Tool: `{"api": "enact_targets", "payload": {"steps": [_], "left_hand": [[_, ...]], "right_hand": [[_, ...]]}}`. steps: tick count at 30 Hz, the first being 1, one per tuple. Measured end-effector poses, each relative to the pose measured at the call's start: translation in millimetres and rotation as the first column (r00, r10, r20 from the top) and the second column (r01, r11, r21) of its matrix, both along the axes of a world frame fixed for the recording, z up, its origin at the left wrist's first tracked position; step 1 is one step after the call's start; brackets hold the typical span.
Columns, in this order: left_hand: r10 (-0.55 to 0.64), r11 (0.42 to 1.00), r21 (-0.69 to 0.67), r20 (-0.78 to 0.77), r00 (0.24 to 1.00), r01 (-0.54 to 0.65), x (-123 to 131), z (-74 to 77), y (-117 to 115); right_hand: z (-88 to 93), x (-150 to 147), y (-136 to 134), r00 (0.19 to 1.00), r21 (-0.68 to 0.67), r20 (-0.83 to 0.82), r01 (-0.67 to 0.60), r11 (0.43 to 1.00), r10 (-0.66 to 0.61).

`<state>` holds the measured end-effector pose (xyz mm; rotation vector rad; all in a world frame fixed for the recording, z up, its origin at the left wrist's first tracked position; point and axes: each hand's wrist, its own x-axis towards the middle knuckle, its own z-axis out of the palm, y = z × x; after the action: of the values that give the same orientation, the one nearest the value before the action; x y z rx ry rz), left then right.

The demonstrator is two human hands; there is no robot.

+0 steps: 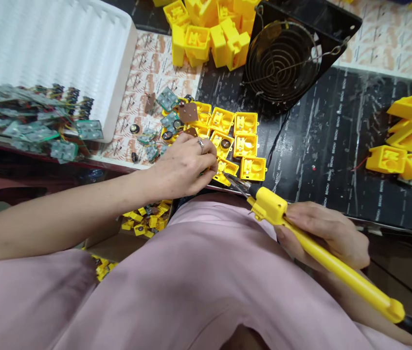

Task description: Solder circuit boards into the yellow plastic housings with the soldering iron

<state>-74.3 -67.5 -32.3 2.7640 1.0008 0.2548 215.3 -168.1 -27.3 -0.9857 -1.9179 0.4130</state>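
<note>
My right hand (pixel 326 233) is closed around a yellow soldering iron (pixel 311 248) with a black cord at its rear end. The iron's thin metal tip points left, to the near yellow casing (pixel 226 167) at the table's front edge. At that casing my left hand (pixel 187 163), wearing a ring, has its fingers bent and pressed together; what they pinch is hidden. More small open yellow casings (pixel 245 146) stand in rows beside it, one with a round dark part (pixel 225 143) inside. Green circuit boards (pixel 169 98) and brown square plates (pixel 188 112) lie just beyond my left hand.
A black fan (pixel 282 63) with a wire grille stands behind the rows. Yellow casings are piled (pixel 209 34) at the back and stacked (pixel 410 136) at right. A white foam tray (pixel 81 58) holds wired boards at left. Below the table edge, a box contains small yellow parts (pixel 147 218).
</note>
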Motion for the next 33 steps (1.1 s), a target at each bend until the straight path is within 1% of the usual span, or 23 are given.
{"api": "enact_targets", "payload": {"steps": [2, 3, 6, 12, 16, 19, 23, 28, 31, 33], "left_hand": [[0.008, 1.000, -0.007, 0.033, 0.999, -0.008, -0.7, -1.1, -0.5], [0.011, 1.000, -0.010, 0.038, 0.999, -0.011, -0.7, -1.4, -0.4], [0.013, 1.000, 0.007, -0.002, 1.000, -0.013, 1.4, -0.7, 0.0], [-0.004, 0.997, 0.071, -0.097, 0.995, 0.011, 8.0, 4.8, -0.2], [-0.008, 0.999, 0.035, -0.104, 0.995, 0.012, 8.4, 6.6, 0.9], [-0.008, 1.000, -0.005, -0.072, 0.997, 0.008, 7.4, 6.2, 3.3], [-0.014, 1.000, -0.019, -0.052, 0.999, 0.013, 6.0, 5.0, 6.8], [0.000, 1.000, -0.025, -0.058, 0.998, -0.001, 8.0, 4.2, 8.9], [-0.004, 1.000, -0.016, -0.081, 0.997, 0.003, 10.8, 5.3, 9.0], [-0.011, 1.000, -0.007, -0.097, 0.995, 0.010, 12.3, 6.5, 8.9]], "right_hand": [[1.2, -0.7, 5.3, 0.996, 0.084, 0.039, -0.087, 0.993, 0.084], [1.6, -1.0, 7.0, 0.993, 0.109, 0.062, -0.103, 0.989, 0.097], [1.4, -2.1, 8.1, 0.988, 0.114, 0.136, -0.083, 0.990, 0.067], [3.3, -8.0, 7.6, 0.973, 0.125, 0.220, -0.104, 0.987, 0.075], [8.6, -9.2, 9.7, 0.955, 0.128, 0.283, -0.129, 0.983, 0.088], [9.5, -5.0, 8.1, 0.948, 0.097, 0.305, -0.121, 0.988, 0.087], [9.3, 1.1, 4.8, 0.940, 0.067, 0.331, -0.108, 0.992, 0.080], [13.4, -1.8, 9.1, 0.934, 0.115, 0.342, -0.149, 0.982, 0.101], [16.4, -6.0, 14.2, 0.941, 0.165, 0.312, -0.193, 0.967, 0.134], [18.3, -7.5, 16.6, 0.933, 0.186, 0.324, -0.225, 0.956, 0.157]]}}
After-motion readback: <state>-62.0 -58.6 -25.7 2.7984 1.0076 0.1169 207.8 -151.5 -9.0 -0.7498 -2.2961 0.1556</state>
